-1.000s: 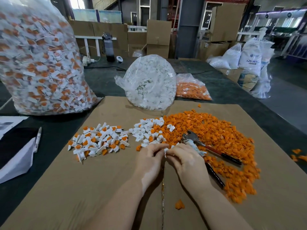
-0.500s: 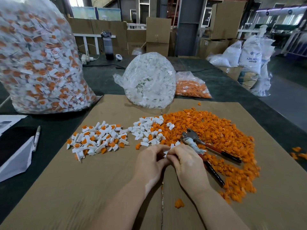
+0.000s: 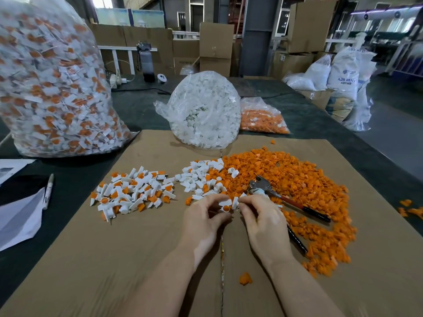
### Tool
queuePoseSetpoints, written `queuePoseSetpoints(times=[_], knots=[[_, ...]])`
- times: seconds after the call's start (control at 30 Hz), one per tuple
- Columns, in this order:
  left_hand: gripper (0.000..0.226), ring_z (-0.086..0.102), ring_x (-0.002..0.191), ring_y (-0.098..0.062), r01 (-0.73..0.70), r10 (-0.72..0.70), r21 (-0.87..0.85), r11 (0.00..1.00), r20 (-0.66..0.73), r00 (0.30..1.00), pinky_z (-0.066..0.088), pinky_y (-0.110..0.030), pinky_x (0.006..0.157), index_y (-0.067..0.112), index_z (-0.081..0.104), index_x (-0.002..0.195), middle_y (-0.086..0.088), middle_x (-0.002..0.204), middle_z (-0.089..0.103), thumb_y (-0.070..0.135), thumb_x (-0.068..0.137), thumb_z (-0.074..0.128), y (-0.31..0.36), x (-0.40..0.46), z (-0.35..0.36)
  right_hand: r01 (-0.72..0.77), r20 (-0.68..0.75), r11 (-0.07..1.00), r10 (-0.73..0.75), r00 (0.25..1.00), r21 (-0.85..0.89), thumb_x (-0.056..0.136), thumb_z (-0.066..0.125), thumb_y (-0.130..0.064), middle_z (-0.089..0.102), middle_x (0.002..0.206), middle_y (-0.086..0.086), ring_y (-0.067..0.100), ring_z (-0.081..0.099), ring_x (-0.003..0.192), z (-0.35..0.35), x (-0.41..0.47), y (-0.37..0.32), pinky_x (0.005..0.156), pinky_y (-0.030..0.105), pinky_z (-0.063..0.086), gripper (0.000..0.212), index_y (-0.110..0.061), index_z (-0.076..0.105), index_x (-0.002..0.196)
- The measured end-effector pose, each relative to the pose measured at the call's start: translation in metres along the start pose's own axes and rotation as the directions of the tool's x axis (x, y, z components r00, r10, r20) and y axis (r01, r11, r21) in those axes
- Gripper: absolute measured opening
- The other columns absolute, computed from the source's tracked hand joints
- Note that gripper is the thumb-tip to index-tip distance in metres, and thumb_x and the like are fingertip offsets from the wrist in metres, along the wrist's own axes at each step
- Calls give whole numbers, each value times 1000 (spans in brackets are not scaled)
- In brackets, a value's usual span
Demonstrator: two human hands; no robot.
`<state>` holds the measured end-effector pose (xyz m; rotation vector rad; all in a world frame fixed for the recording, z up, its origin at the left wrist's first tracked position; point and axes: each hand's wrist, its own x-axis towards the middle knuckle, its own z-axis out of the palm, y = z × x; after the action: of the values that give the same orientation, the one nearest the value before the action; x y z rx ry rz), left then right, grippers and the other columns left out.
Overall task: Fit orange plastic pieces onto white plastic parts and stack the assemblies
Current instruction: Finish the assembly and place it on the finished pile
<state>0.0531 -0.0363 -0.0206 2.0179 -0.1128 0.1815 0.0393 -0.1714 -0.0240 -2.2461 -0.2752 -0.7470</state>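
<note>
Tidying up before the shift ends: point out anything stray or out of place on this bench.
A lone orange piece lies on the cardboard near the wrists, apart from the orange pile. More orange pieces sit off the cardboard at the right. Pliers lie half buried in the pile.

Warehouse interior: stacked cardboard boxes (image 3: pixel 216 48) behind a dark worktop (image 3: pixel 142 106), grey pillar (image 3: pixel 259 35), daylit windows (image 3: pixel 101 2).

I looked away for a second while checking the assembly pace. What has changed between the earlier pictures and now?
Little. Both hands stay together at the same spot; the left hand and right hand keep their grip on a white part with an orange piece, now showing more plainly between the fingertips. The finished pile, loose orange pieces and pliers stayed put.
</note>
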Motion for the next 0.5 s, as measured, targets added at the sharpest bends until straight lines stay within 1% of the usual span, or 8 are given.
queuePoseSetpoints(times=[0.1, 0.2, 0.3, 0.4, 0.5], knots=[[32, 58, 81, -3, -3, 3, -23, 1000, 1, 1000, 43, -6, 70, 23, 66, 106, 8, 88, 64, 10, 78, 73, 1, 0, 0, 82, 27, 996, -81, 996, -24, 81, 69, -2, 65, 83, 0, 11, 60, 81, 0, -1, -2, 74, 23, 50, 9, -6, 70, 90], [29, 58, 82, -6, -28, 28, 3, 1000, 2, 1000, 43, -8, 71, 23, 67, 105, 6, 89, 65, 11, 79, 73, 1, -1, 1, 132, 61, 989, -128, 990, -66, 79, 72, -3, 66, 82, 2, 15, 62, 81, 0, -1, -3, 74, 24, 50, 10, -6, 71, 89], [30, 56, 80, -4, -36, 36, -1, 999, -11, 999, 42, -6, 70, 22, 66, 107, 8, 87, 63, 10, 80, 71, 2, -1, 1, 167, 84, 980, -158, 984, -108, 79, 72, -5, 65, 82, 1, 16, 62, 80, 0, -1, -5, 73, 23, 50, 10, -7, 71, 89], [27, 54, 81, -2, -19, 14, -60, 998, -85, 996, 41, -6, 72, 25, 64, 104, 7, 88, 60, 7, 84, 66, 2, -1, 0, 151, 50, 982, -146, 988, -117, 78, 73, -6, 65, 81, 1, 14, 61, 78, 0, 0, -4, 73, 18, 47, 10, -6, 70, 88], [21, 52, 88, -10, 46, -58, -55, 997, -230, 972, 42, -19, 79, 27, 65, 94, 7, 90, 53, 7, 86, 64, -1, 2, -5, 134, 25, 983, -132, 991, -121, 79, 73, -4, 64, 78, 1, 15, 61, 76, 1, -1, -3, 74, 16, 43, 7, -5, 70, 84]])
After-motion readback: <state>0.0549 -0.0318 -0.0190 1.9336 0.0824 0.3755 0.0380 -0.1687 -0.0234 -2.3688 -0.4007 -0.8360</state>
